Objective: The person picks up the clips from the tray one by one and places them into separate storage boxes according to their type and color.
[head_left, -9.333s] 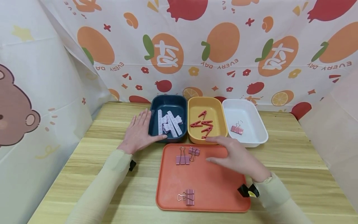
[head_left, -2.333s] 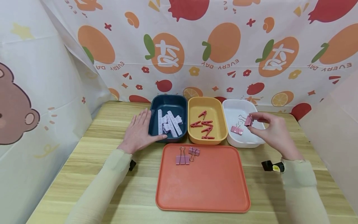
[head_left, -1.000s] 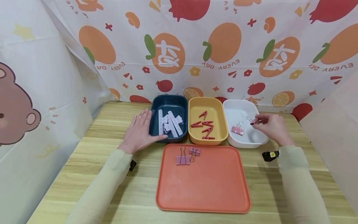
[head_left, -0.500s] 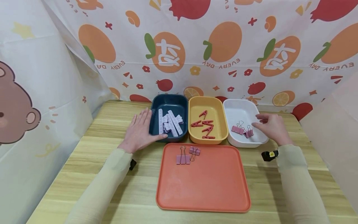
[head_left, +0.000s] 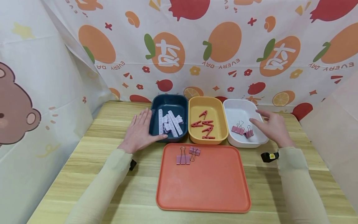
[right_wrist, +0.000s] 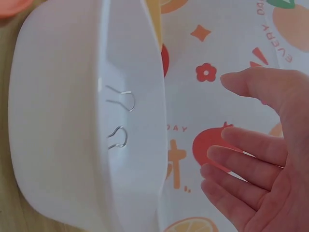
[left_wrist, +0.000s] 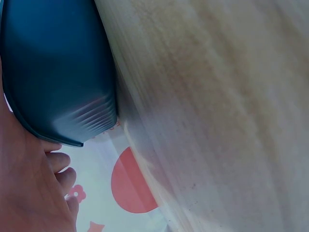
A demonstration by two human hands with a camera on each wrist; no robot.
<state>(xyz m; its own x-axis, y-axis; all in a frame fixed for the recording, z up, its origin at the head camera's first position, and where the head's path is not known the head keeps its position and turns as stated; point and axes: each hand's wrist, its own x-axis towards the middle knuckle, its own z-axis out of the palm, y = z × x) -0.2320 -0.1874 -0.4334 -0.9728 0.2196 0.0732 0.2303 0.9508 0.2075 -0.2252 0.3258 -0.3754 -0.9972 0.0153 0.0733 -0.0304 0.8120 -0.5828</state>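
In the head view, my right hand (head_left: 272,127) hovers at the right side of a white bin (head_left: 241,107), thumb and fingers apart and holding nothing. Inside that bin lie two pink binder clips, one to the left (head_left: 237,130) and one beside it (head_left: 248,133); only their wire handles (right_wrist: 126,99) show in the right wrist view. My left hand (head_left: 137,132) rests with straight fingers along the left edge of a dark blue bin (head_left: 169,102), thumb over its near rim. Two more binder clips, a large one (head_left: 183,160) and a smaller one (head_left: 194,151), lie on an orange-red tray (head_left: 207,186).
Several pale lilac ruler-edged clips (head_left: 175,123) fill part of the dark blue bin. A yellow bin (head_left: 199,105) with several small red clips (head_left: 207,123) stands between the blue and white ones. Behind the wooden table (head_left: 139,193) hangs a fruit-patterned cloth (head_left: 193,53).
My right hand carried a pink binder clip from the tray's near end to the white bin, let it go beside the first clip, and has spread its fingers. My left hand stayed put.
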